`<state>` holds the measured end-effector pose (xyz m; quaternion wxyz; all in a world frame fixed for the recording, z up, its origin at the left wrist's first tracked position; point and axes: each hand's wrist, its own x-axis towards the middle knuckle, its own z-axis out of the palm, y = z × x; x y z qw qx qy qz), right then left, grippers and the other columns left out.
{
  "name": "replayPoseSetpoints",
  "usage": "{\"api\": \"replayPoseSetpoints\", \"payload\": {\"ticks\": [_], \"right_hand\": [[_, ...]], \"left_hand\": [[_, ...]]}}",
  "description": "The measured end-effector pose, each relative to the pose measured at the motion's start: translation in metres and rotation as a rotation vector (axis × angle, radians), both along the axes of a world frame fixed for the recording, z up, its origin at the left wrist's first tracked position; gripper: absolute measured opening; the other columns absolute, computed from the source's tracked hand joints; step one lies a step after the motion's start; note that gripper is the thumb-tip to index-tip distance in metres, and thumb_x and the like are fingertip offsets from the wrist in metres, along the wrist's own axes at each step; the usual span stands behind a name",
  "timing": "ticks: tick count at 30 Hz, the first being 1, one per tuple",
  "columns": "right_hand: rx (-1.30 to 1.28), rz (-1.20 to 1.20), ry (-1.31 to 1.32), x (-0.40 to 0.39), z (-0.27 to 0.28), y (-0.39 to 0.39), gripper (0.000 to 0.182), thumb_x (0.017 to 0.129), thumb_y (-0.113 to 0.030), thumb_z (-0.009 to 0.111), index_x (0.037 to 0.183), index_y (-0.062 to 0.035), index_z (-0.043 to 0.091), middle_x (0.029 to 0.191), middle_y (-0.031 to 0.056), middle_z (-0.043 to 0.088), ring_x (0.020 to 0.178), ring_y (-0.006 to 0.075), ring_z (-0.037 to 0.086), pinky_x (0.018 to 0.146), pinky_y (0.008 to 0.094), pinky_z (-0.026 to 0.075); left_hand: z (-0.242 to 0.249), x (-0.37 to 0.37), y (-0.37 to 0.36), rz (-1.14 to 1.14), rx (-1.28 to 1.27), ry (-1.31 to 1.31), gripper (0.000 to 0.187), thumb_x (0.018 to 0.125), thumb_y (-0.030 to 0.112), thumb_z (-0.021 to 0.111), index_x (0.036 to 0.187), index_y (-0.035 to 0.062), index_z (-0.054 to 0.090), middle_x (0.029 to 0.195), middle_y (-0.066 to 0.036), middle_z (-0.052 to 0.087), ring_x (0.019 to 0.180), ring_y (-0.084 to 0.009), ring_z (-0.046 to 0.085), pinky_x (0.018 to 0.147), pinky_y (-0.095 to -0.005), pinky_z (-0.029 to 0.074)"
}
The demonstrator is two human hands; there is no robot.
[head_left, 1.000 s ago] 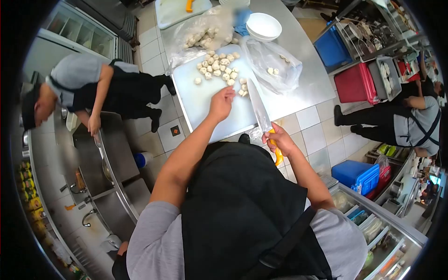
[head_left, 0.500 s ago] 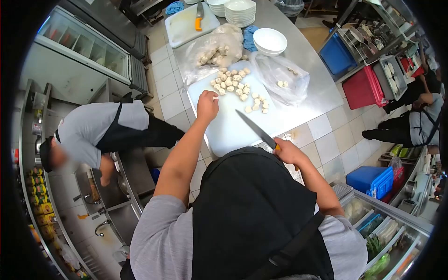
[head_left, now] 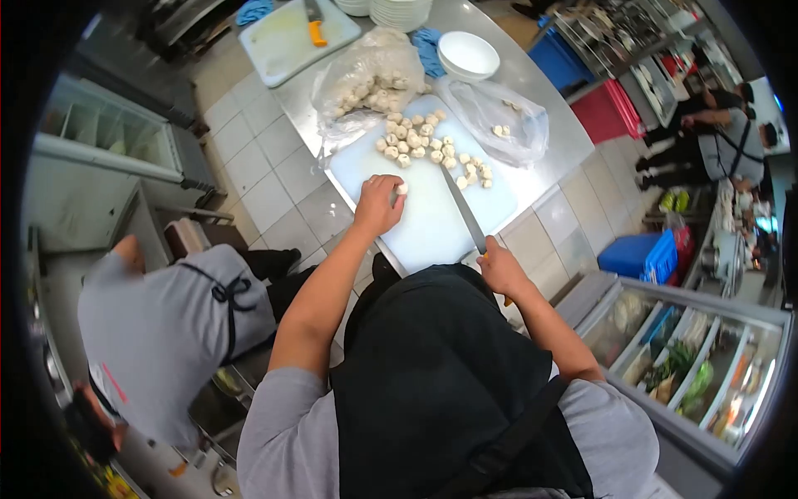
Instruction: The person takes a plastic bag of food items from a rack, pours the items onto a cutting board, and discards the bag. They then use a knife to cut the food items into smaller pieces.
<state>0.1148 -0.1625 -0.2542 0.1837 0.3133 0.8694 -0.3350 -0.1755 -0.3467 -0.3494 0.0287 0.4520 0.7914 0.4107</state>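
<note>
My left hand point(head_left: 381, 205) is closed in a pinch on a small whitish mushroom point(head_left: 402, 189), held low over the left part of the white cutting board point(head_left: 424, 223). The yellow handle of a long knife point(head_left: 463, 209) is in my right hand point(head_left: 502, 268). Its blade points away from me across the board, the tip near the loose mushrooms point(head_left: 403, 141). Several pale, trimmed-looking pieces point(head_left: 474, 169) lie right of the blade tip. Behind the board sits a clear plastic bag full of mushrooms point(head_left: 378, 75). A second clear bag point(head_left: 507, 133), holding a few pieces, lies to the right.
White bowls point(head_left: 467, 56) and a blue cloth point(head_left: 427, 51) stand farther back on the steel table point(head_left: 553, 137). Another board point(head_left: 291, 41) carries a yellow-handled knife point(head_left: 316, 32). A person point(head_left: 183, 324) bends at my left; a glass-topped cooler point(head_left: 682, 358) is at my right.
My view has shifted. The mushroom in my left fingers shows more clearly now. The knife points more steeply away from me, its tip closer to the mushrooms. The person at left appears nearer.
</note>
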Motion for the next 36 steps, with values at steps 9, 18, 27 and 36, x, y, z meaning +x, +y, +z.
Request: {"api": "replayPoseSetpoints", "payload": {"ticks": [9, 18, 27, 36], "right_hand": [[0.083, -0.174, 0.012, -0.016, -0.005, -0.061, 0.032, 0.105, -0.015, 0.063, 0.125, 0.0065, 0.049, 0.101, 0.0393, 0.073, 0.102, 0.0571, 0.072, 0.091, 0.0623, 0.057], [0.073, -0.266, 0.032, -0.018, -0.022, -0.073, 0.033, 0.104, -0.014, 0.059, 0.127, 0.0077, 0.052, 0.102, 0.0363, 0.076, 0.101, 0.0547, 0.075, 0.093, 0.0607, 0.06], [0.013, -0.417, 0.16, -0.048, -0.02, -0.108, 0.077, 0.094, 0.001, 0.059, 0.166, 0.009, 0.034, 0.146, 0.0404, 0.047, 0.113, 0.057, 0.071, 0.1, 0.0554, 0.061], [0.301, -0.307, 0.384, -0.088, 0.066, -0.155, 0.05, 0.095, -0.019, 0.082, 0.139, -0.0005, 0.068, 0.133, 0.0243, 0.063, 0.117, 0.0451, 0.067, 0.104, 0.0503, 0.054]], "left_hand": [[0.003, -0.005, -0.005, -0.262, 0.096, -0.002, 0.032, 0.09, 0.007, 0.08, 0.12, 0.0046, 0.069, 0.122, -0.015, 0.074, 0.115, -0.0401, 0.067, 0.103, -0.0491, 0.051], [0.004, 0.0, -0.003, -0.246, 0.055, -0.048, 0.023, 0.092, 0.007, 0.082, 0.111, 0.0018, 0.07, 0.109, -0.016, 0.07, 0.103, -0.0338, 0.07, 0.093, -0.043, 0.057], [-0.005, 0.001, 0.005, -0.203, 0.065, -0.034, 0.019, 0.097, 0.008, 0.077, 0.112, 0.0003, 0.069, 0.108, -0.015, 0.069, 0.096, -0.0311, 0.068, 0.09, -0.0422, 0.056], [-0.008, -0.008, -0.001, -0.273, 0.062, -0.07, 0.019, 0.097, 0.01, 0.075, 0.114, 0.0028, 0.069, 0.11, -0.016, 0.069, 0.104, -0.0365, 0.067, 0.093, -0.0492, 0.052]]}}
